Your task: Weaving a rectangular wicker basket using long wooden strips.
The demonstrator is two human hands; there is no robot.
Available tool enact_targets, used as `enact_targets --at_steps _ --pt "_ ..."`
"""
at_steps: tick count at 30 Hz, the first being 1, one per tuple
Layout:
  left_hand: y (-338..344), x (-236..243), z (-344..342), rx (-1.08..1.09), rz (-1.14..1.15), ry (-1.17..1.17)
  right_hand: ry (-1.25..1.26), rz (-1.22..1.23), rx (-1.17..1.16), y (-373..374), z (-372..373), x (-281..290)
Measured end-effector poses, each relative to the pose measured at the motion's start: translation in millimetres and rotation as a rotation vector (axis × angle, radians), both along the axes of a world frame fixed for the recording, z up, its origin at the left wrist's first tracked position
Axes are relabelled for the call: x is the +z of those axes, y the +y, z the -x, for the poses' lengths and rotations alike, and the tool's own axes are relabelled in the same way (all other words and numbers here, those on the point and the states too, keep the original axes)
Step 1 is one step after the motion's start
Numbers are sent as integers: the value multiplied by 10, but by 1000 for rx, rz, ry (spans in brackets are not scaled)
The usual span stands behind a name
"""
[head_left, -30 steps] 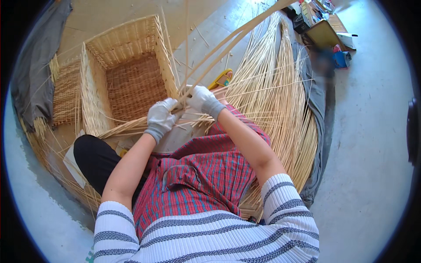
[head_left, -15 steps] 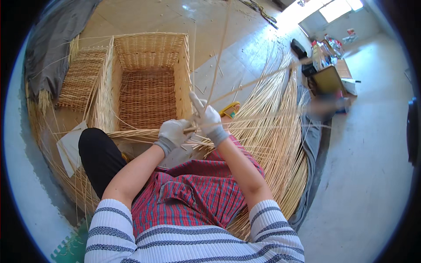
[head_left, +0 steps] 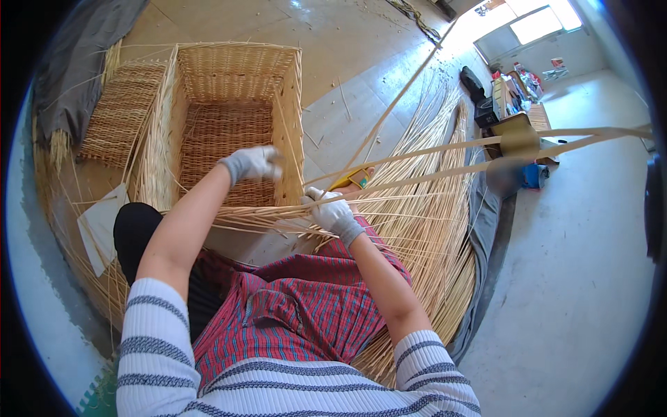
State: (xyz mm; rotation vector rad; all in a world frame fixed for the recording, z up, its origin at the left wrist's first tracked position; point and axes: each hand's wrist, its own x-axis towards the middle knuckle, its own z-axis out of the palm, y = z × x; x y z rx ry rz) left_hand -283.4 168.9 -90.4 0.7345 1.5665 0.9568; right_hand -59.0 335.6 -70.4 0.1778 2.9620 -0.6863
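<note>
My left hand (head_left: 253, 165), in a white glove, is raised over the open wicker basket (head_left: 240, 66), its fingertips blurred by motion beside the inner right wall. At the basket's near right corner my gloved right hand (head_left: 326, 212) is closed on pale strands where they meet the woven rim. Long loose strands (head_left: 431, 149) fan out from this corner toward the upper right and right. A flat woven panel (head_left: 121, 111) lies against the basket's left side.
A big bundle of loose canes (head_left: 431, 236) lies along my right on grey cloth. Dark cloth (head_left: 80, 76) covers material at upper left, and a white sheet (head_left: 101, 226) lies below the panel. Cluttered items (head_left: 514, 94) and a bright window (head_left: 542, 24) are at upper right.
My left hand has left the corner and moved up and left over the basket's inside. My right hand has dropped lower at the corner, and long strands now swing farther right.
</note>
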Motion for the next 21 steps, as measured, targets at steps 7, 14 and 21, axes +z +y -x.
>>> enact_targets --at_steps 7,14,21 --pt "626 409 -191 351 -352 753 -189 1 -132 -132 99 212" --pt "387 768 -395 161 -94 1109 -150 86 -140 -103 68 136" --pt "-341 659 -989 -207 -211 1037 -127 192 -127 167 159 -26"
